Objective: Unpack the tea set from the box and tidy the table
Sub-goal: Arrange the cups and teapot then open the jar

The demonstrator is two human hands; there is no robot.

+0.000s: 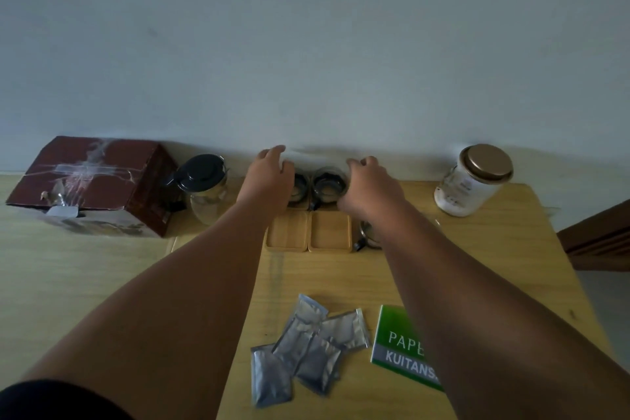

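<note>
Two small glass cups with dark rims stand side by side at the back of the wooden table, near the wall. My left hand wraps the left side of the left cup. My right hand wraps the right side of the right cup. Two empty wooden coasters lie just in front of the cups. A third glass cup shows partly under my right forearm. Left of my left hand stands a glass teapot with a black lid. The taped brown box sits at the far left.
A white jar with a gold lid stands at the back right. Several silver sachets and a green receipt book lie near the table's front edge. The table's right edge drops off beside a dark wooden piece.
</note>
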